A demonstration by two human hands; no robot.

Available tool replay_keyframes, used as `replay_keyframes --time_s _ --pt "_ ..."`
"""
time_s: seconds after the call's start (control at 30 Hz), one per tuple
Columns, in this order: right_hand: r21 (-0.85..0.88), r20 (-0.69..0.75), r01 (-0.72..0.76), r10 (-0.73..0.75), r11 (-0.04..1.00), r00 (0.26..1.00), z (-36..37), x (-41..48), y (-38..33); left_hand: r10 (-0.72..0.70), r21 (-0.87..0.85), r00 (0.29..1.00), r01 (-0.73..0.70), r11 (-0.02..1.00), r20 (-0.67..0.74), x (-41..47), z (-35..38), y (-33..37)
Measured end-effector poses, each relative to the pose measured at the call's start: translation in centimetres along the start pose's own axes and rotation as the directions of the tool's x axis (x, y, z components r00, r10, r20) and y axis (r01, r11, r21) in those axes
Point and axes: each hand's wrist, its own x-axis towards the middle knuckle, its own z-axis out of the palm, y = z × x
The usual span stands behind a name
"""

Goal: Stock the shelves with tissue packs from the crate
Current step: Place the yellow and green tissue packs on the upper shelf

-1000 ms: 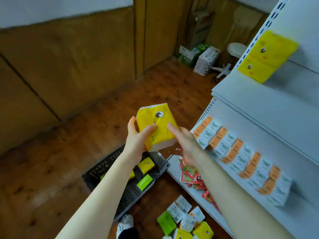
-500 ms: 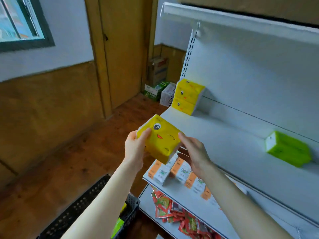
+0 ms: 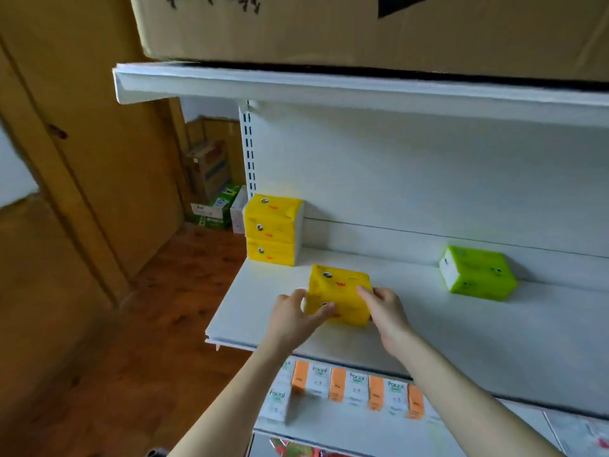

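A yellow tissue pack [image 3: 339, 291] with a cartoon face sits on or just above the white middle shelf [image 3: 461, 334], near its front left. My left hand [image 3: 293, 316] grips its left side, thumb on the front. My right hand [image 3: 384, 308] holds its right side with curled fingers. A stack of three yellow packs [image 3: 272, 229] stands at the shelf's back left corner. A green pack [image 3: 478, 273] lies further right against the back panel. The crate is out of view.
A big cardboard box [image 3: 362, 28] rests on the top shelf [image 3: 329, 87] overhead. Orange and white facial tissue packs [image 3: 346, 385] line the lower shelf. Boxes [image 3: 214, 192] stand on the wooden floor by the wall, left of the shelving.
Both hands carried the yellow pack up from beside the crate and forward onto the middle shelf. The view lifted from the floor to the shelves.
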Motion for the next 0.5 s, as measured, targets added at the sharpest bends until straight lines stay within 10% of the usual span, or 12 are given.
replay_keyframes --time_s 0.5 --pt "-0.127 -0.133 -0.032 0.015 0.991 0.991 6.1 7.9 -2.6 -0.089 -0.203 0.994 0.074 0.976 -0.066 9.4 0.4 0.4"
